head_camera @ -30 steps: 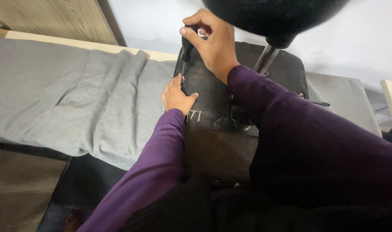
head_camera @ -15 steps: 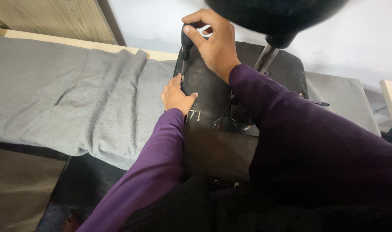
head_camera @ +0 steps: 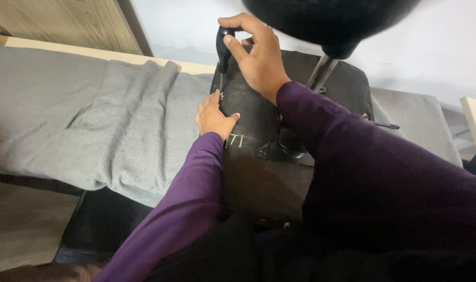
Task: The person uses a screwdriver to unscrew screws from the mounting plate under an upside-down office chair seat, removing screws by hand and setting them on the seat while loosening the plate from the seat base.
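Item: black seat base point(head_camera: 269, 120), underside up, lying on a grey towel point(head_camera: 118, 130) spread over the desk point(head_camera: 112, 52), with a metal post point(head_camera: 320, 73) rising from it toward the blurred dark shape at top. Step in hand, by judgement: a fastener at the base's left edge is being driven or loosened. Right hand point(head_camera: 256, 57): fingers curled shut around the black handle of a screwdriver point(head_camera: 222, 49), held upright, shaft running down to the edge of the base. Left hand point(head_camera: 213, 117): fingers together and laid flat, pressing on the base just beside the tool's tip, holding nothing. Loose screws point(head_camera: 236, 140): a few lying on the base, touching the left hand's fingertips. Next move, by judgement, calls for steady downward pressure with the tool kept vertical and the base kept from sliding on the towel.
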